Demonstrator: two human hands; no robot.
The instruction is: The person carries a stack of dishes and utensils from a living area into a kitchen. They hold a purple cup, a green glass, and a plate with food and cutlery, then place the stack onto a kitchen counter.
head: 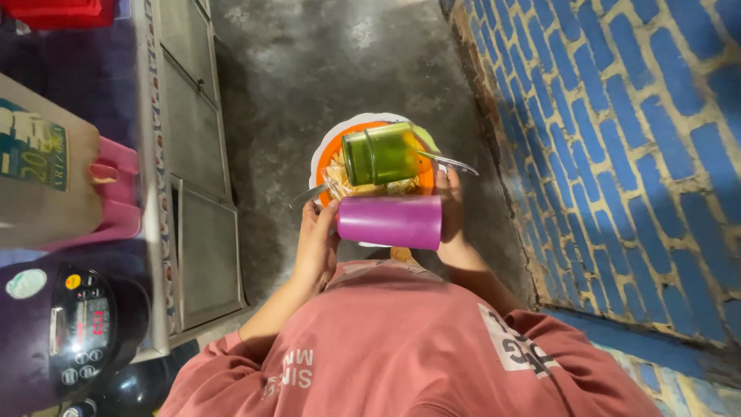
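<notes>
I stand and look straight down. My left hand (316,243) and my right hand (451,212) hold a round plate (328,147) with a white rim and orange centre from both sides. Food (343,181) lies on it. A green cup (380,153) and a purple cup (390,222) lie on their sides on the plate, the purple one nearest me. Metal cutlery sticks out at the left (307,194) and the right (451,162). My reddish sweatshirt (401,347) fills the lower view.
A counter with grey cabinet doors (197,193) runs along the left. On it stand a pink container (116,201) and a dark cooker with a control panel (77,324). A blue brick wall (617,154) rises on the right. Grey concrete floor (332,62) lies ahead.
</notes>
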